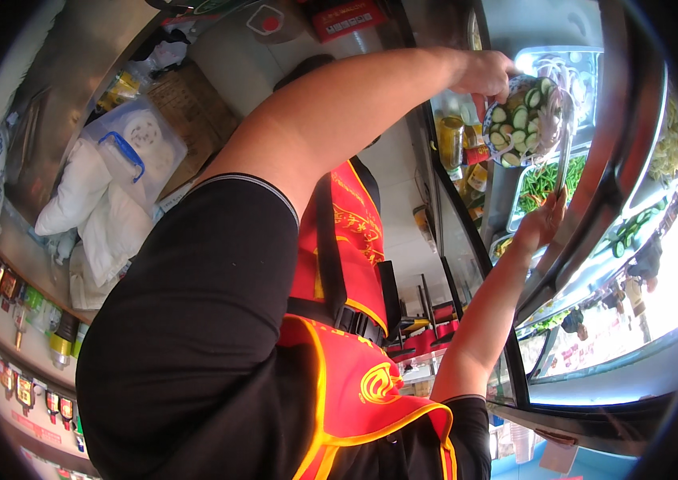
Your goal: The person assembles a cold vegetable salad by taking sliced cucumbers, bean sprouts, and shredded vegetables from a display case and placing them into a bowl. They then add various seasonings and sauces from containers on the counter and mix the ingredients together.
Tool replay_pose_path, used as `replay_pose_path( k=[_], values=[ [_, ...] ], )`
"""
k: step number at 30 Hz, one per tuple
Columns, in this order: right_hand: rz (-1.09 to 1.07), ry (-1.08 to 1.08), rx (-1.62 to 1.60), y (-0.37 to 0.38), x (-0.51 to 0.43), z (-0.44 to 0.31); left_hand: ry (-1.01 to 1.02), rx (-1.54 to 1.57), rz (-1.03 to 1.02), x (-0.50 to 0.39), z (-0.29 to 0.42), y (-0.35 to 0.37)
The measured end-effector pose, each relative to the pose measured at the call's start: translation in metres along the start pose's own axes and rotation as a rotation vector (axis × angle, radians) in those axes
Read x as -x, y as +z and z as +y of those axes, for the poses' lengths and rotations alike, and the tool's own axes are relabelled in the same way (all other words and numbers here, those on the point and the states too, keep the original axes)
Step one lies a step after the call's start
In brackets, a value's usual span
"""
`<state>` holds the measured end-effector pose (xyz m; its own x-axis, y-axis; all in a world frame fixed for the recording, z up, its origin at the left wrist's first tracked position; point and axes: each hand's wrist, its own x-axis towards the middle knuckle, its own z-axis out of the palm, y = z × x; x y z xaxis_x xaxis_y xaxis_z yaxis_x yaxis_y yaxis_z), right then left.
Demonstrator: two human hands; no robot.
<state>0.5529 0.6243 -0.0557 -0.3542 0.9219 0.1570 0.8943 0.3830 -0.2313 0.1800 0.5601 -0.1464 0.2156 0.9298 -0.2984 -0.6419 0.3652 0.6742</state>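
Note:
My left hand (489,75) grips the rim of a blue-and-white bowl (488,127). Inside lie cucumber slices (516,123) and sliced onion (550,117), the onion along the side towards the tongs. Metal tongs (567,150) are held in my right hand (546,222), their far end at the onion; their exact spread is not clear. The bowl is at a refrigerated display case, beside a tray of sliced onion (592,99). A tray of cut green beans or green chillies (546,189) lies near my right hand.
The case's dark curved frame (609,180) runs close past my right hand. Jars and bottles (452,141) stand beside the bowl. Cucumber slices (636,231) lie further over. On the other side are a clear plastic box with a blue handle (123,156), white bags (84,186) and a cardboard box (192,111).

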Motion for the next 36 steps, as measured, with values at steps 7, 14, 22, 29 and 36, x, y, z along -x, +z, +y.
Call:
replay_pose_path(
  k=[7, 14, 22, 29, 36],
  values=[
    [-0.026, 0.472, -0.368, -0.006, 0.039, -0.028, 0.047, 0.024, 0.042, 0.006, -0.013, -0.005],
    [-0.266, 0.768, -0.759, -0.048, 0.092, -0.098, 0.157, 0.190, 0.134, 0.066, -0.016, -0.013],
    [-0.451, 1.033, -0.944, -0.060, 0.064, -0.098, 0.186, 0.233, 0.283, 0.114, -0.002, -0.026],
    [-0.467, 1.134, -0.801, -0.042, 0.022, -0.114, 0.192, 0.242, 0.293, 0.110, -0.006, -0.024],
    [-0.544, 0.693, -0.347, -0.028, 0.033, -0.131, 0.164, 0.320, 0.248, 0.095, -0.019, -0.023]
  ],
)
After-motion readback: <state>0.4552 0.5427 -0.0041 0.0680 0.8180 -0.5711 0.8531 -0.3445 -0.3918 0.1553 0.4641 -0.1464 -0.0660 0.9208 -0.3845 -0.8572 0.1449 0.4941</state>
